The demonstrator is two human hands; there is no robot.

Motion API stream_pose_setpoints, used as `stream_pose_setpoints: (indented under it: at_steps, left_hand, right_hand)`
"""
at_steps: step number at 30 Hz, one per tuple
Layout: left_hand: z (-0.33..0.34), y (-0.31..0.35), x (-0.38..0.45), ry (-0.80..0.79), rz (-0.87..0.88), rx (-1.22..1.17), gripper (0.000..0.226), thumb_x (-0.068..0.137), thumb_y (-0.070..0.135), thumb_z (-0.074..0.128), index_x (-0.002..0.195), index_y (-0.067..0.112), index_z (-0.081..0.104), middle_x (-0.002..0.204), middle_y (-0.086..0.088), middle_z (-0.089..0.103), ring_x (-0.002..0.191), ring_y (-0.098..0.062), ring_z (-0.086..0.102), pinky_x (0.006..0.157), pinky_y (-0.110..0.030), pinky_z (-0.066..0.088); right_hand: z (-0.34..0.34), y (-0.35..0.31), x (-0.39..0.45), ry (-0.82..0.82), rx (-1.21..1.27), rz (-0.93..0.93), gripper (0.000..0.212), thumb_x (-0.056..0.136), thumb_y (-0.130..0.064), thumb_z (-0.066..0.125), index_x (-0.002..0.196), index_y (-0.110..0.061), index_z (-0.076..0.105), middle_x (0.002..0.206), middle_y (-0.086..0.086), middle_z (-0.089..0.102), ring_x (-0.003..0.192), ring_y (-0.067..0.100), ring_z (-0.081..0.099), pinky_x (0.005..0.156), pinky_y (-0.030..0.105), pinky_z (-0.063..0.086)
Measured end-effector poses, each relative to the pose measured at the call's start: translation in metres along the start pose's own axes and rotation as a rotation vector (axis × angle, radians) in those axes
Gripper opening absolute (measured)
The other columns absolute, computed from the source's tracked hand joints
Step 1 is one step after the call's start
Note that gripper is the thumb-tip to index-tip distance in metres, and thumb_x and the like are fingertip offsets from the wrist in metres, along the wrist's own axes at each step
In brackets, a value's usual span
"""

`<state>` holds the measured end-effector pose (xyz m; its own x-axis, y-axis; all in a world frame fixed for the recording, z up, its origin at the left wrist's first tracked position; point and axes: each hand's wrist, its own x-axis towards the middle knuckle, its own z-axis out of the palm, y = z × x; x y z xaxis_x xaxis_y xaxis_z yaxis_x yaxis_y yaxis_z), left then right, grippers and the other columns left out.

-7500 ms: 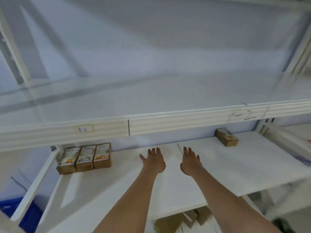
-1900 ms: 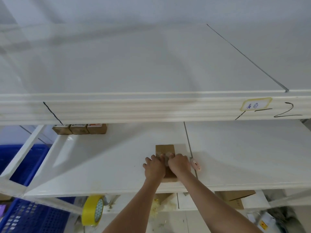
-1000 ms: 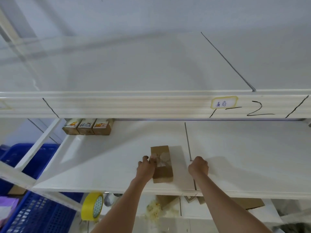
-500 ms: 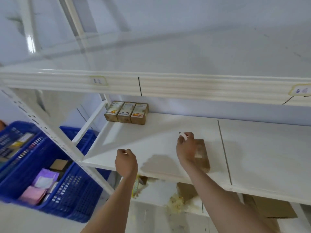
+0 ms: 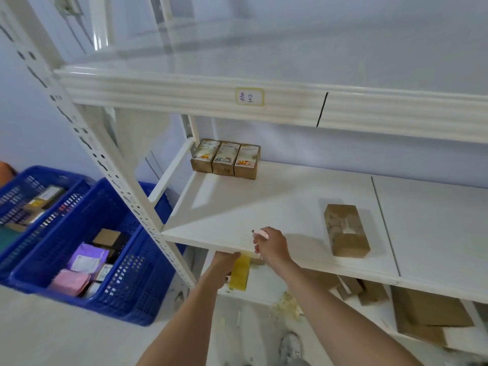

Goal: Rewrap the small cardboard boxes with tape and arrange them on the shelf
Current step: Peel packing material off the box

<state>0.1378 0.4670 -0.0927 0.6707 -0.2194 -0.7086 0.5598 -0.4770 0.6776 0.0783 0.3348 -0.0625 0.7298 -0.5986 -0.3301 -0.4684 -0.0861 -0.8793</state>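
1. Half a second ago the right hand point(image 5: 272, 247) lay against the brown box point(image 5: 346, 231); now it has drawn left and clear of it, and the left hand point(image 5: 224, 262) has dropped from in front of the shelf point(image 5: 264, 204) edge to just under it, towards the yellow tape roll point(image 5: 239, 272) on the lower shelf.
2. Right hand: fingers curled around a small pink tool point(image 5: 260, 234), probably a cutter. Left hand: its fingers pass under the shelf edge, so I cannot tell whether they are spread or gripping.
3. Lying flat on the shelf near the front, well apart from the three boxes point(image 5: 225, 159) lined up touching at the back left corner, the brown box shows a patch of clear tape on top.
4. It looks light and stiff, with slick taped faces; holding it across its long sides should be safest.
5. Hard to make out: the tool's tip, the tape roll behind the left hand, and the blurred contents of the blue crates point(image 5: 87, 233).
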Motion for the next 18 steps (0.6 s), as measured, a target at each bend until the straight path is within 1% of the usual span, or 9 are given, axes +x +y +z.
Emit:
stream_pose_setpoints:
  at_steps: [2, 4, 6, 8, 10, 12, 13, 15, 18]
  left_hand:
    - [0.000, 0.000, 0.006, -0.044, 0.007, 0.016, 0.018, 0.098, 0.025, 0.065, 0.110, 0.017, 0.054, 0.103, -0.005, 0.061, 0.101, -0.028, 0.061, 0.093, -0.040, 0.052]
    - [0.001, -0.003, 0.012, -0.072, 0.023, 0.127, 0.023, 0.096, 0.024, 0.066, 0.114, 0.013, 0.057, 0.112, -0.010, 0.064, 0.106, -0.030, 0.064, 0.096, -0.043, 0.055]
    - [0.002, -0.004, 0.014, -0.074, 0.020, 0.171, 0.018, 0.097, 0.022, 0.064, 0.111, 0.014, 0.055, 0.118, -0.013, 0.064, 0.110, -0.032, 0.064, 0.096, -0.042, 0.055]
    - [0.001, -0.003, 0.020, -0.070, -0.007, 0.193, 0.017, 0.096, 0.026, 0.064, 0.108, 0.016, 0.058, 0.119, -0.014, 0.066, 0.109, -0.031, 0.065, 0.095, -0.042, 0.055]
    - [-0.002, -0.001, 0.022, -0.091, -0.046, 0.193, 0.015, 0.095, 0.031, 0.065, 0.102, 0.020, 0.058, 0.117, -0.013, 0.066, 0.105, -0.030, 0.067, 0.090, -0.042, 0.058]
    - [-0.005, 0.001, 0.020, -0.120, -0.068, 0.142, 0.020, 0.095, 0.033, 0.066, 0.107, 0.020, 0.056, 0.114, -0.011, 0.066, 0.101, -0.029, 0.067, 0.080, -0.038, 0.058]
    - [-0.006, 0.001, 0.019, -0.128, -0.078, 0.117, 0.026, 0.095, 0.035, 0.067, 0.112, 0.019, 0.056, 0.114, -0.010, 0.065, 0.101, -0.029, 0.067, 0.079, -0.038, 0.057]
    - [-0.007, -0.001, 0.018, -0.143, -0.081, 0.098, 0.031, 0.095, 0.037, 0.067, 0.118, 0.018, 0.055, 0.116, -0.011, 0.064, 0.103, -0.029, 0.066, 0.086, -0.040, 0.057]
    - [-0.005, -0.004, 0.018, -0.151, -0.060, 0.077, 0.028, 0.096, 0.034, 0.066, 0.115, 0.017, 0.055, 0.117, -0.011, 0.064, 0.106, -0.030, 0.065, 0.096, -0.043, 0.055]
  right_hand:
    - [0.003, 0.002, 0.001, -0.017, -0.008, 0.020, 0.016, 0.098, -0.015, 0.059, 0.096, -0.007, 0.072, 0.085, 0.007, 0.072, 0.063, 0.015, 0.062, 0.057, 0.021, 0.052]
    - [0.004, 0.004, 0.002, -0.039, -0.015, 0.053, 0.016, 0.097, -0.015, 0.060, 0.092, -0.007, 0.073, 0.082, 0.008, 0.073, 0.060, 0.014, 0.063, 0.057, 0.021, 0.054]
    - [0.002, 0.006, 0.003, -0.065, 0.005, 0.081, 0.016, 0.095, -0.009, 0.058, 0.092, -0.004, 0.073, 0.082, 0.009, 0.072, 0.060, 0.016, 0.063, 0.055, 0.021, 0.053]
    - [0.000, 0.007, 0.005, -0.078, 0.003, 0.084, 0.019, 0.093, -0.004, 0.053, 0.094, 0.000, 0.072, 0.084, 0.010, 0.071, 0.060, 0.017, 0.062, 0.054, 0.020, 0.051]
    - [-0.003, 0.009, 0.005, -0.077, -0.030, 0.088, 0.021, 0.094, -0.003, 0.051, 0.095, 0.002, 0.071, 0.086, 0.011, 0.071, 0.060, 0.017, 0.060, 0.052, 0.019, 0.049]
    - [-0.005, 0.009, 0.007, -0.069, -0.051, 0.093, 0.021, 0.096, -0.004, 0.050, 0.095, 0.002, 0.070, 0.082, 0.010, 0.069, 0.057, 0.016, 0.058, 0.047, 0.015, 0.046]
    - [-0.007, 0.009, 0.008, -0.060, -0.054, 0.099, 0.021, 0.097, -0.005, 0.051, 0.094, 0.002, 0.070, 0.078, 0.008, 0.067, 0.055, 0.016, 0.057, 0.044, 0.014, 0.043]
    - [-0.009, 0.010, 0.011, -0.050, -0.063, 0.100, 0.020, 0.099, -0.007, 0.052, 0.093, 0.000, 0.069, 0.072, 0.007, 0.064, 0.054, 0.016, 0.056, 0.040, 0.013, 0.040]
    - [-0.012, 0.013, 0.013, -0.057, -0.092, 0.091, 0.018, 0.100, -0.011, 0.054, 0.097, -0.001, 0.069, 0.076, 0.008, 0.067, 0.055, 0.017, 0.058, 0.042, 0.012, 0.041]
